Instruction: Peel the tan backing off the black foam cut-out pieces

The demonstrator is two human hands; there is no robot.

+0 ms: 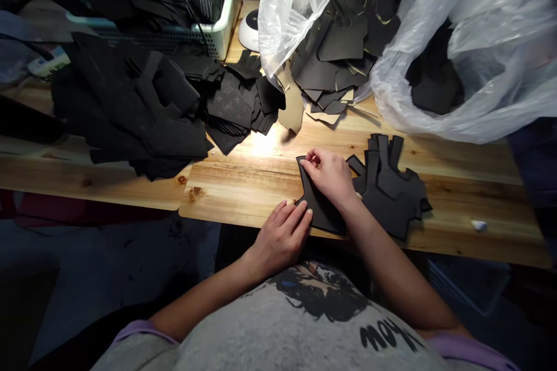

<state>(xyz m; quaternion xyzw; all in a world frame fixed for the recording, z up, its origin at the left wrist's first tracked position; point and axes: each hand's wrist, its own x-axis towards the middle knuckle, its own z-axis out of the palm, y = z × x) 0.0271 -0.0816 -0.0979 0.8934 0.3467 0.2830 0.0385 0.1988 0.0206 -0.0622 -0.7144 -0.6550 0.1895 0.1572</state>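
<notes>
Resting at the table's near edge, the left hand (282,233) lies loosely open, its nearly straight fingertips on the near left edge of a black sheet piece (324,214). Farther in, the right hand (331,177) bends over that piece, fingers curled toward the thumb at its far left corner; whether they grip it, I cannot tell. Just right lie overlapping black cutouts (394,200); beyond, dark piles (143,110) and a basket (221,40).

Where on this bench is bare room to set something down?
Bare wood lies between the large black pile and the black piece under the left hand, and right of the fanned black pieces, around a white scrap. The back is crowded: basket, stacked pieces, plastic bagging.
</notes>
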